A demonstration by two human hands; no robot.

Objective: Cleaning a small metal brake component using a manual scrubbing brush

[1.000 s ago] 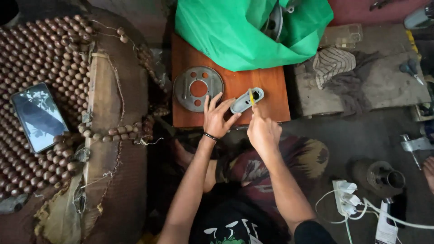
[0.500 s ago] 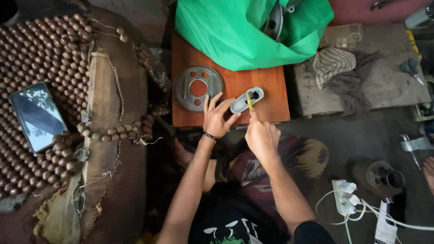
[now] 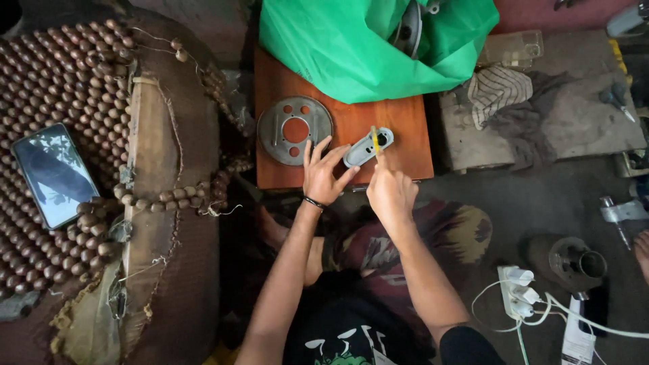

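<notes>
I see a small oblong grey metal plate (image 3: 366, 147) lying flat on the brown wooden tabletop (image 3: 405, 145). Its long axis goes diagonally, from lower left to upper right, and the end with the hole points to the upper right. My left hand (image 3: 323, 174) is spread open with the fingers apart; the fingertips press on the lower end of the plate and hold nothing. My right hand (image 3: 390, 192) is closed around a thin yellow tool (image 3: 374, 139), which stands nearly upright with its tip at the hole of the plate.

Compared with one second ago, the right hand has moved a little up and closer to the plate; the plate and the left hand keep their places.

Left of the plate lies a round metal disc (image 3: 295, 130) with holes. A green plastic bag (image 3: 365, 40) covers the far edge of the tabletop. On the left side there is a beaded seat cover (image 3: 61, 74) with a phone (image 3: 55, 174) on it. The floor (image 3: 534, 203) is dark and dusty, with a white power strip (image 3: 517, 297) at the lower right.
</notes>
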